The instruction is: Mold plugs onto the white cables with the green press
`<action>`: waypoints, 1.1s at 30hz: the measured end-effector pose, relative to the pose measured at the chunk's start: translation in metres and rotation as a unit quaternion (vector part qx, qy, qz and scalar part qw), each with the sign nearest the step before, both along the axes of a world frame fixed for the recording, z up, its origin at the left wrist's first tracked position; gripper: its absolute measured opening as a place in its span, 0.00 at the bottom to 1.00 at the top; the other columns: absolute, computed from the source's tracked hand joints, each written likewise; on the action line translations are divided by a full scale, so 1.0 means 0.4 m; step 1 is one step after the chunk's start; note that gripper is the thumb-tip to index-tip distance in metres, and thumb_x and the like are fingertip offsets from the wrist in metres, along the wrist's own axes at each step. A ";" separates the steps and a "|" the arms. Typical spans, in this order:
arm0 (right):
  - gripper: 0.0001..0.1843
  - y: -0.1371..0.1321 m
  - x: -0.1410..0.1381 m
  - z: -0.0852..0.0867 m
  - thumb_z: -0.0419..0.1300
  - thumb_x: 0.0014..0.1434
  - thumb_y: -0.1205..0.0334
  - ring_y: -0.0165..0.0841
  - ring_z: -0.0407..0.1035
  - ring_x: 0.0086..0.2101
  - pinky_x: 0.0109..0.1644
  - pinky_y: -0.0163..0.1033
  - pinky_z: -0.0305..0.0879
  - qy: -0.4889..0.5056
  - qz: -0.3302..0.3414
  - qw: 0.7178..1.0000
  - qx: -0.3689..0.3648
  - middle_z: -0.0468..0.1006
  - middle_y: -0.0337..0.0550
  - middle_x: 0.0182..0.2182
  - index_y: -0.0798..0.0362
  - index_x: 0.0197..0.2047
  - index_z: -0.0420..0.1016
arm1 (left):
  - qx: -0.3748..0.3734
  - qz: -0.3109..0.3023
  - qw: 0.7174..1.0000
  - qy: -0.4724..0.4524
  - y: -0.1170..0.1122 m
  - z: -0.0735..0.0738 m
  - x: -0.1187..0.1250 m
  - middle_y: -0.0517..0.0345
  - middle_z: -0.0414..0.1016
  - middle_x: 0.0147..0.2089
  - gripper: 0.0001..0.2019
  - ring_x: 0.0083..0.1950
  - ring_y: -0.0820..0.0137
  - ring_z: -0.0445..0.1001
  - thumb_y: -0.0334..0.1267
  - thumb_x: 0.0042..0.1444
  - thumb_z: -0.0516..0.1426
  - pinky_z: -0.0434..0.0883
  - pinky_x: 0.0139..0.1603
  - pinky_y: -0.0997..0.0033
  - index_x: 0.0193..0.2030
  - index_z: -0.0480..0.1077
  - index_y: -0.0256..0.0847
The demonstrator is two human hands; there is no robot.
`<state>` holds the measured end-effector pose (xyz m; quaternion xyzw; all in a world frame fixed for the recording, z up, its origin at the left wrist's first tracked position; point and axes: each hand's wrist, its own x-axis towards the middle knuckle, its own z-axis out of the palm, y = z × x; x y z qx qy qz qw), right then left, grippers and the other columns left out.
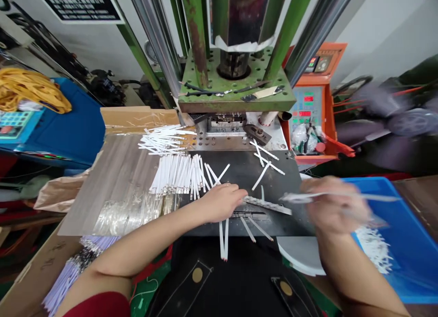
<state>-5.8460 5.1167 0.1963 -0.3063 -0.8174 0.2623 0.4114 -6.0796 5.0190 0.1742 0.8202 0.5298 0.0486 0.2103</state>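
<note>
My left hand (pixel 221 200) rests on the dark work plate (pixel 246 171), fingers curled and pressed against the end of a long toothed metal strip (pixel 268 205). My right hand (pixel 333 205) is smeared by motion at the right, pinching a thin white strip (pixel 342 196) that reaches over the blue bin (pixel 407 235). A row of white sticks (pixel 178 174) lies just behind my left hand. Loose white sticks (pixel 265 164) are scattered on the plate, and a few (pixel 224 239) hang over its front edge.
A green press machine (pixel 236 80) stands behind the plate, with an orange control box (pixel 311 102) to its right. Another heap of white sticks (pixel 164 139) lies at the back left. Bundled white wires (pixel 71 271) sit in a cardboard box at lower left. Yellow cord (pixel 30 89) tops a blue machine.
</note>
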 end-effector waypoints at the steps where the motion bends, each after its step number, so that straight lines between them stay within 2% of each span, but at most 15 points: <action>1: 0.32 0.024 -0.001 0.005 0.36 0.70 0.40 0.38 0.65 0.22 0.27 0.45 0.61 0.026 -0.058 0.998 -0.007 0.69 0.45 0.20 0.46 0.27 0.70 | -0.006 -0.001 1.000 0.011 -0.002 -0.003 -0.001 0.53 0.76 0.41 0.11 0.44 0.62 0.77 0.33 0.67 0.52 0.72 0.45 0.65 0.53 0.71 0.40; 2: 0.30 0.053 -0.009 0.009 0.40 0.70 0.41 0.37 0.65 0.22 0.27 0.44 0.60 0.023 -0.081 0.996 -0.013 0.70 0.44 0.21 0.47 0.28 0.71 | -0.008 0.000 1.000 0.019 -0.004 -0.006 -0.002 0.53 0.76 0.42 0.12 0.44 0.62 0.77 0.33 0.67 0.52 0.72 0.46 0.64 0.54 0.71 0.40; 5: 0.22 0.131 -0.055 0.006 0.56 0.65 0.42 0.35 0.67 0.24 0.29 0.41 0.62 -0.120 -0.015 0.990 -0.065 0.71 0.41 0.21 0.50 0.29 0.73 | -0.001 0.024 1.000 0.012 -0.012 -0.008 -0.001 0.50 0.78 0.45 0.13 0.48 0.59 0.77 0.34 0.66 0.54 0.73 0.49 0.61 0.56 0.70 0.39; 7: 0.20 0.138 -0.086 -0.011 0.60 0.62 0.43 0.37 0.69 0.27 0.33 0.41 0.65 -0.183 -0.019 0.981 -0.066 0.73 0.42 0.24 0.53 0.35 0.75 | 0.008 0.047 0.999 -0.015 -0.019 -0.007 0.001 0.48 0.79 0.46 0.12 0.49 0.59 0.78 0.34 0.65 0.56 0.73 0.50 0.60 0.54 0.69 0.38; 9: 0.22 0.094 -0.100 -0.033 0.63 0.61 0.44 0.40 0.72 0.33 0.38 0.43 0.68 -0.199 -0.005 0.979 -0.038 0.78 0.46 0.31 0.55 0.46 0.76 | 0.012 0.061 0.997 -0.035 -0.023 -0.008 0.007 0.49 0.79 0.44 0.10 0.46 0.60 0.78 0.35 0.64 0.58 0.74 0.48 0.61 0.51 0.69 0.38; 10: 0.22 0.060 -0.099 -0.043 0.64 0.61 0.46 0.40 0.73 0.36 0.41 0.44 0.69 -0.202 0.039 0.978 -0.021 0.79 0.47 0.34 0.55 0.49 0.75 | 0.015 0.062 0.997 -0.037 -0.022 -0.010 0.011 0.50 0.79 0.43 0.08 0.45 0.60 0.78 0.35 0.64 0.58 0.74 0.47 0.61 0.49 0.69 0.38; 12: 0.16 -0.008 -0.078 -0.055 0.61 0.65 0.50 0.40 0.74 0.38 0.44 0.44 0.70 -0.214 0.139 0.967 0.018 0.80 0.46 0.35 0.54 0.48 0.76 | 0.024 0.053 0.998 -0.028 -0.017 -0.016 0.023 0.50 0.79 0.41 0.06 0.44 0.60 0.78 0.35 0.64 0.58 0.74 0.46 0.61 0.46 0.69 0.38; 13: 0.13 -0.032 -0.057 -0.058 0.58 0.67 0.53 0.40 0.75 0.37 0.45 0.45 0.70 -0.219 0.150 0.963 0.040 0.81 0.46 0.34 0.53 0.46 0.77 | 0.030 0.045 0.998 -0.022 -0.013 -0.018 0.029 0.50 0.78 0.42 0.06 0.45 0.59 0.77 0.36 0.65 0.57 0.74 0.47 0.61 0.46 0.69 0.38; 16: 0.15 -0.040 0.050 -0.056 0.52 0.70 0.58 0.40 0.76 0.36 0.44 0.45 0.72 -0.206 0.004 0.977 0.057 0.82 0.48 0.34 0.52 0.41 0.79 | 0.046 0.021 0.999 -0.011 -0.010 -0.011 0.025 0.50 0.77 0.46 0.06 0.48 0.60 0.77 0.34 0.65 0.56 0.73 0.51 0.61 0.48 0.70 0.39; 18: 0.14 -0.015 0.137 -0.057 0.54 0.69 0.54 0.41 0.77 0.39 0.45 0.46 0.73 -0.201 -0.091 0.974 0.044 0.82 0.49 0.38 0.52 0.44 0.79 | 0.047 0.027 0.999 -0.005 -0.025 0.011 -0.006 0.50 0.76 0.50 0.07 0.50 0.62 0.76 0.31 0.65 0.54 0.73 0.52 0.61 0.49 0.70 0.40; 21: 0.17 -0.016 0.206 -0.081 0.58 0.66 0.50 0.47 0.75 0.46 0.52 0.54 0.72 -0.217 -0.093 0.970 0.065 0.81 0.54 0.45 0.52 0.49 0.78 | -0.005 0.052 0.998 0.023 -0.072 0.049 -0.081 0.53 0.76 0.48 0.09 0.49 0.62 0.75 0.29 0.62 0.56 0.73 0.50 0.61 0.47 0.71 0.41; 25: 0.14 -0.125 0.120 -0.150 0.61 0.65 0.58 0.52 0.60 0.64 0.63 0.66 0.62 -0.221 0.059 0.970 0.078 0.71 0.57 0.61 0.52 0.52 0.76 | -0.055 0.039 0.996 0.066 -0.141 0.055 -0.137 0.53 0.76 0.45 0.09 0.46 0.60 0.75 0.33 0.59 0.61 0.73 0.48 0.61 0.47 0.73 0.41; 28: 0.12 -0.188 0.041 -0.181 0.55 0.65 0.71 0.48 0.62 0.63 0.65 0.67 0.59 -0.198 0.097 0.968 0.120 0.75 0.53 0.57 0.53 0.48 0.75 | 0.002 -0.006 0.996 0.094 -0.170 0.039 -0.138 0.53 0.77 0.41 0.06 0.43 0.61 0.76 0.34 0.63 0.57 0.73 0.46 0.61 0.44 0.75 0.40; 30: 0.12 -0.177 0.023 -0.176 0.53 0.66 0.72 0.45 0.69 0.57 0.62 0.62 0.66 -0.187 0.104 0.967 0.138 0.79 0.53 0.51 0.54 0.49 0.74 | 0.059 -0.018 0.994 0.091 -0.169 0.038 -0.146 0.53 0.79 0.41 0.08 0.42 0.62 0.77 0.36 0.66 0.55 0.73 0.44 0.63 0.46 0.74 0.40; 33: 0.14 -0.065 0.010 -0.143 0.53 0.68 0.68 0.39 0.75 0.45 0.49 0.48 0.76 -0.198 0.122 0.961 0.147 0.81 0.53 0.46 0.56 0.54 0.73 | 0.110 0.015 0.992 0.065 -0.105 0.046 -0.187 0.54 0.80 0.45 0.12 0.42 0.64 0.79 0.40 0.69 0.51 0.74 0.43 0.66 0.52 0.73 0.43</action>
